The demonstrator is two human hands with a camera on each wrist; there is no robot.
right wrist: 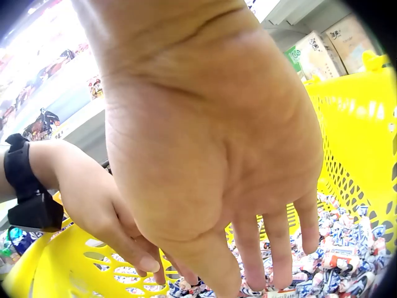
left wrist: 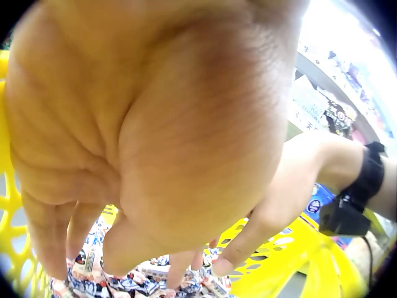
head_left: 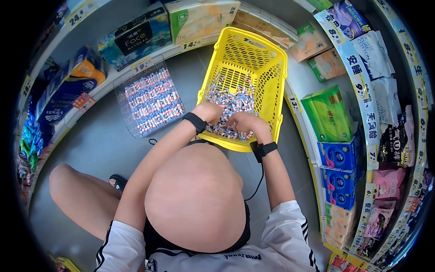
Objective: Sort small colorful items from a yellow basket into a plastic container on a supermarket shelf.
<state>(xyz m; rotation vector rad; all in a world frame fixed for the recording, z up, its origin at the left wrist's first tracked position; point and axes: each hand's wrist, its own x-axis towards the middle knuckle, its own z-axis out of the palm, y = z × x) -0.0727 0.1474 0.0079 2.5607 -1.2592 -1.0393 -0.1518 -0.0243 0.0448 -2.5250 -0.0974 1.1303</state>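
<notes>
A yellow plastic shopping basket (head_left: pixel 272 56) stands on the floor before the person, its bottom covered with small wrapped candies (head_left: pixel 233 97) in white, blue and red. Both hands reach in over its near end, close together. Fingers of the left hand (left wrist: pixel 149 136) point down among the candies, relaxed and a little bent. The right hand (right wrist: pixel 217 143) has its fingers spread and lowered onto the candies, with no candy showing in its grasp. Left of the basket, a clear plastic box (head_left: pixel 121 106) holds the same candies in neat rows (head_left: pixel 154 97).
Shelves curve round both sides. Tissue packs (head_left: pixel 201 20) line the back, a green pack (head_left: pixel 328 113) and blue packs (head_left: pixel 337 154) the right. A large blue pack (head_left: pixel 70 86) sits on the left shelf. Grey floor (head_left: pixel 190 72) shows between box and basket. The person's bent knee (head_left: pixel 195 190) is close to the basket.
</notes>
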